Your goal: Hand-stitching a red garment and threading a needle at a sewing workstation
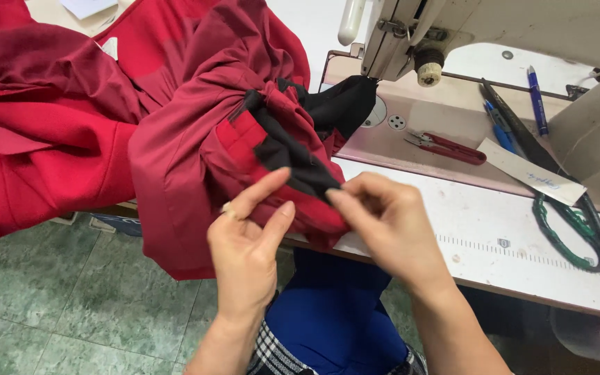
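A big red garment (175,139) spills off the left of a sewing table, with a black fabric strip (293,149) running through its bunched folds up to the sewing machine (411,28) needle area. My left hand (248,246) pinches the lower end of the black strip and red cloth between thumb and fingers. My right hand (383,222) grips the same edge from the right, fingertips meeting the left hand's at the table's front edge.
On the white table (508,229): red thread snips (453,148), blue pens (536,90), a paper slip (532,172), large scissors with green-wrapped handles (571,229). More red cloth (29,125) is piled at the left. Green tiled floor (71,305) lies below.
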